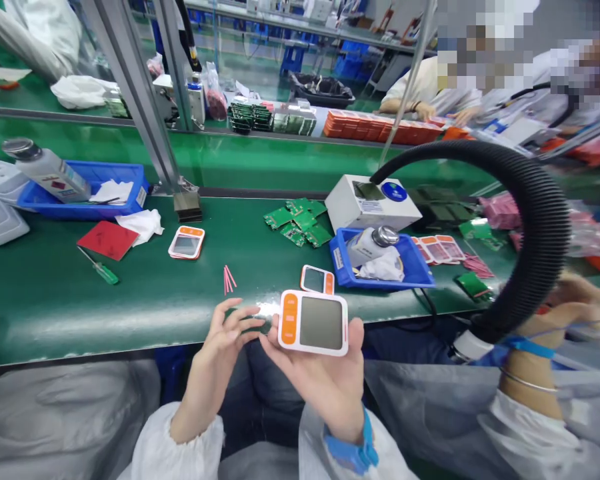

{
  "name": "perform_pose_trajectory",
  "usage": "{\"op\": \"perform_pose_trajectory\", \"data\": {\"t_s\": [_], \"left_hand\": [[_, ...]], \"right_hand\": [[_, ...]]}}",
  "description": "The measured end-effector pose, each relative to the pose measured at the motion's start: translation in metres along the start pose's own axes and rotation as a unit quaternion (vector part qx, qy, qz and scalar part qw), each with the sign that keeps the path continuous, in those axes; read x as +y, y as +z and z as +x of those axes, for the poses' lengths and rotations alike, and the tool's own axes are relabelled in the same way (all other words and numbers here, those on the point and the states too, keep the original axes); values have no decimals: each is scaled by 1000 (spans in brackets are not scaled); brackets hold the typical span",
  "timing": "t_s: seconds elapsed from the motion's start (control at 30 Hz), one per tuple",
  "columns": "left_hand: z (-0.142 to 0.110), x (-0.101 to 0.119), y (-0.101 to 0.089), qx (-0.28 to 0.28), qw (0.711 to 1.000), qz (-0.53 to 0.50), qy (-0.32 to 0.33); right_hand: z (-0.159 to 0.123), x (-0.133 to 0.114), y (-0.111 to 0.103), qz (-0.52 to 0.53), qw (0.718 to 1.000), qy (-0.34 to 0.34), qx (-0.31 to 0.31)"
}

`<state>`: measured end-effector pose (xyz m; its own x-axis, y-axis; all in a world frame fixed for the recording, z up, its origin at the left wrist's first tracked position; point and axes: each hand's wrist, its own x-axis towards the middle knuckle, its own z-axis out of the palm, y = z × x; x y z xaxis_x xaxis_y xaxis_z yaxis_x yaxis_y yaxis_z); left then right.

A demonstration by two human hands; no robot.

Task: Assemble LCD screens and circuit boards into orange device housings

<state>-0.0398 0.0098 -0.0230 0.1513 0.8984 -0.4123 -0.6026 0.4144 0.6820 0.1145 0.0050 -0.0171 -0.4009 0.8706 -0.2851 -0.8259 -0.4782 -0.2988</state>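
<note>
My right hand (327, 383) holds a white handheld device with a grey screen and an orange button panel (321, 323), gripped by its edges with the screen facing up. My left hand (225, 343) is just left of it, fingers spread and holding nothing. Behind the held device, a second, similar device (318, 279) lies on the green bench. Another white-and-orange device (187, 243) lies farther left. Several thin pink strips (229, 280) rest on the bench beyond my left hand.
Green circuit boards (300, 219) lie mid-bench. A blue tray (387, 277) with a bottle stands right, beside a white box (373, 203) with a black hose (540, 200). At left are another blue tray (80, 212), a red sheet (107, 240) and a screwdriver (103, 270). A co-worker's hand (565, 307) is at right.
</note>
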Motion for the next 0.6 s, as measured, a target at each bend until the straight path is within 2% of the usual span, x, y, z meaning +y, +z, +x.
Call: {"op": "perform_pose_trajectory", "data": {"t_s": [0.1, 0.2, 0.33, 0.47, 0.6], "left_hand": [[-2, 0, 1, -9, 1000, 9, 19], [-5, -2, 3, -49, 993, 58, 93], [-16, -3, 7, -86, 965, 160, 188], [-28, -3, 13, -100, 934, 258, 226], [-34, -4, 16, -88, 903, 330, 259]], "right_hand": [[-5, 9, 2, 3, 1000, 18, -6], [-10, 14, 1, -5, 999, 37, -20], [-14, 19, 0, 11, 997, 45, -56], [-18, 22, 1, 11, 997, 43, -62], [-21, 25, 2, -24, 997, 50, -54]]}}
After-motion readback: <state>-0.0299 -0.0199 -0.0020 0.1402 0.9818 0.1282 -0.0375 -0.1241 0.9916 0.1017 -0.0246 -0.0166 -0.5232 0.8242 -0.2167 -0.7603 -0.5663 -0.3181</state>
